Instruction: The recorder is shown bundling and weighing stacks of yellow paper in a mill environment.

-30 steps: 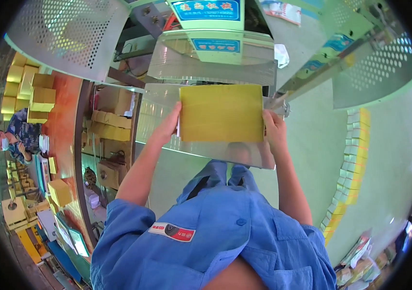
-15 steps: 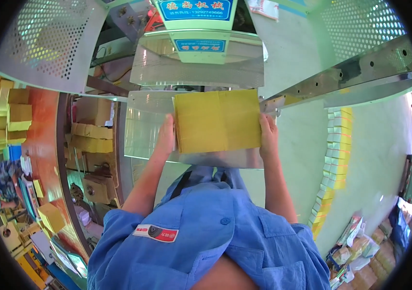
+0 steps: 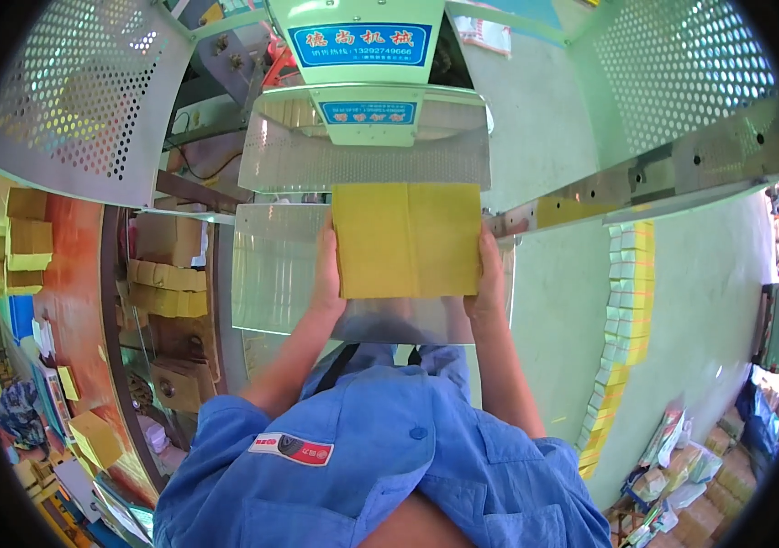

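Note:
A flat stack of yellow paper (image 3: 408, 242), creased down its middle, is held level between my two hands. My left hand (image 3: 329, 267) grips its left edge, and my right hand (image 3: 488, 276) closes round the right edge and lower corner. Fingers under the stack are hidden. Below it lies the shiny metal table (image 3: 280, 265) of a machine. The stack's far edge overlaps the lower rim of the machine's polished metal cover (image 3: 371, 155); whether it touches the cover, I cannot tell.
A pale green machine head (image 3: 353, 14) rises behind the cover. Perforated guards (image 3: 79, 100) flank it, with a metal rail (image 3: 673, 173) at right. Bundled yellow paper stacks (image 3: 631, 292) line the floor on the right. Left are a reddish-brown tabletop (image 3: 79, 310) and shelved paper bundles (image 3: 166, 288).
The stack has moved a little away from me, over the table toward the cover. It looks squarer now, and its layered left edge no longer shows. The view has shifted slightly.

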{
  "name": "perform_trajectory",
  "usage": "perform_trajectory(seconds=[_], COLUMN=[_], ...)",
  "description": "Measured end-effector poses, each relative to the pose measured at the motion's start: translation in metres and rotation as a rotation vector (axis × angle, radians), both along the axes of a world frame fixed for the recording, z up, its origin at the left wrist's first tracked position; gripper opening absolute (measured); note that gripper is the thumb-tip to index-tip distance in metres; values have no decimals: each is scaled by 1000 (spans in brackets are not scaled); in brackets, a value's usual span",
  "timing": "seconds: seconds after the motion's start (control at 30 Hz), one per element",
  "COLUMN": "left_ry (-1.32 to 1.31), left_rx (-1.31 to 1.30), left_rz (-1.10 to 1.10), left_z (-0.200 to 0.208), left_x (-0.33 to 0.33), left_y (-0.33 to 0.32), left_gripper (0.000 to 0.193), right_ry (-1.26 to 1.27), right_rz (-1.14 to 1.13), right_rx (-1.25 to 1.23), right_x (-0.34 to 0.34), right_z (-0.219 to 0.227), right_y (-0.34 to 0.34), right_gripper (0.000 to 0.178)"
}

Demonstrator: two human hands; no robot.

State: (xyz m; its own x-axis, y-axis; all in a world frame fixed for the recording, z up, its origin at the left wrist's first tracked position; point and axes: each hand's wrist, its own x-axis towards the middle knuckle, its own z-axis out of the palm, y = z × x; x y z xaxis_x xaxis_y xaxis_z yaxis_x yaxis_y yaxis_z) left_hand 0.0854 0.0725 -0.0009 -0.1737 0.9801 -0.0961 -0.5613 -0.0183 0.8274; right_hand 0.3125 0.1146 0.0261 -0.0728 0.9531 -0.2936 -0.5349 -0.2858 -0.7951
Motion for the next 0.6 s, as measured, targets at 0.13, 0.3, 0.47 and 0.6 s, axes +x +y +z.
perform_trajectory(seconds=[0.13, 0.3, 0.47, 0.6], left_ry=[22, 83, 125, 231], left_rx=[-12, -39, -24, -74], left_rz=[55, -49, -62, -31], left_z=[-3, -5, -1, -2], left_x=[-12, -8, -10, -5], left_y=[43, 67, 68, 67], left_gripper=[52, 54, 56, 56], right_ry=[-106, -80, -77, 16], right_rz=[16, 28, 77, 70], right_rx=[70, 55, 66, 39], right_x=[-11, -8, -3, -3], right_z=[27, -5, -11, -3], right_y=[40, 62, 63, 61], right_gripper=[49, 48, 51, 50])
